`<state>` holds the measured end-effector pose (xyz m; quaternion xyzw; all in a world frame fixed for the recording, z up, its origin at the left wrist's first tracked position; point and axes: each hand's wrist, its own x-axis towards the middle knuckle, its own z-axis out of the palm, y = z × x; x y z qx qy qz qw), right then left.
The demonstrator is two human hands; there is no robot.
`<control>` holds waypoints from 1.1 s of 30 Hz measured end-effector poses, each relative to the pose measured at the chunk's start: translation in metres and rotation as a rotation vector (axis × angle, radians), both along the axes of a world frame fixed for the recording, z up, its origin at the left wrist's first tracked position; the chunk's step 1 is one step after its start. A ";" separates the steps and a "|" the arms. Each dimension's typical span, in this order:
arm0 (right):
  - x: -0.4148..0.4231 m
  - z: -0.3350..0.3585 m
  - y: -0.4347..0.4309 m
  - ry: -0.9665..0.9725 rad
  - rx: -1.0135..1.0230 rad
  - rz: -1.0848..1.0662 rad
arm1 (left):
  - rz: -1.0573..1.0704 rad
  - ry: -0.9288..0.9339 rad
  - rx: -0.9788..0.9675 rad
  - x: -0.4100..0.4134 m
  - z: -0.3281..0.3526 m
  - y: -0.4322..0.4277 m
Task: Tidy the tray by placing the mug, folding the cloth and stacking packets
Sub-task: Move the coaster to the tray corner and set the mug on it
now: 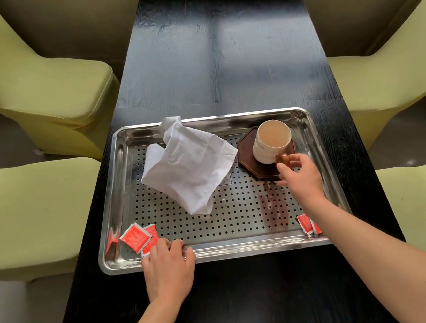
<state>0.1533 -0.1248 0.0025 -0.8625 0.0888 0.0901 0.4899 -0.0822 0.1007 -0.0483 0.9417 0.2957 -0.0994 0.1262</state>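
Steel tray [119, 200], perforated across its floor, is the landmark; it sits on the black counter [250, 292]. At the tray's far right corner the mug [271, 142] stands upright on a dark octagonal coaster [246, 154], full of milky drink. The right hand [302, 176] reaches to it, thumb and forefinger closed around the mug's brown handle, other fingers [283, 181] loosely curled. The left hand [167, 265] rests on the tray's near rim, fingers bent and holding nothing, touching the red packets [138, 237] in the near left corner.

Placing the mug looks like the step in hand, nearly done. To finish it well, keep the mug level, centre it on the coaster, and let go gently so nothing spills.

White cloth [188, 164] lies crumpled across the tray's middle, its far end draped over the far rim, its edge just beside the coaster; it is not yet folded. More red packets [306, 223] lie in the near right corner, partly hidden under the right forearm. Green chairs [41, 83] flank the counter.
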 end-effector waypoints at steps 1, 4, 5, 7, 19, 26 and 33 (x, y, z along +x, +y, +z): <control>-0.004 0.001 0.000 -0.047 -0.029 -0.010 | 0.004 -0.002 -0.011 0.000 0.000 0.001; -0.017 0.007 0.006 -0.232 -0.105 -0.041 | 0.032 -0.026 -0.074 0.004 0.003 0.003; -0.021 0.009 0.009 -0.290 -0.122 -0.037 | 0.056 -0.040 -0.108 0.007 0.003 0.005; -0.027 0.012 0.017 -0.351 -0.133 0.005 | 0.118 -0.085 -0.186 0.012 0.006 0.010; -0.044 -0.008 0.087 0.318 0.059 0.226 | 0.228 -0.390 -0.233 0.091 0.044 0.058; -0.038 -0.014 0.133 0.632 0.355 0.092 | 0.166 -0.254 -0.357 0.138 0.055 0.078; -0.031 -0.022 0.140 0.622 0.326 0.020 | 0.156 -0.203 -0.358 0.152 0.050 0.079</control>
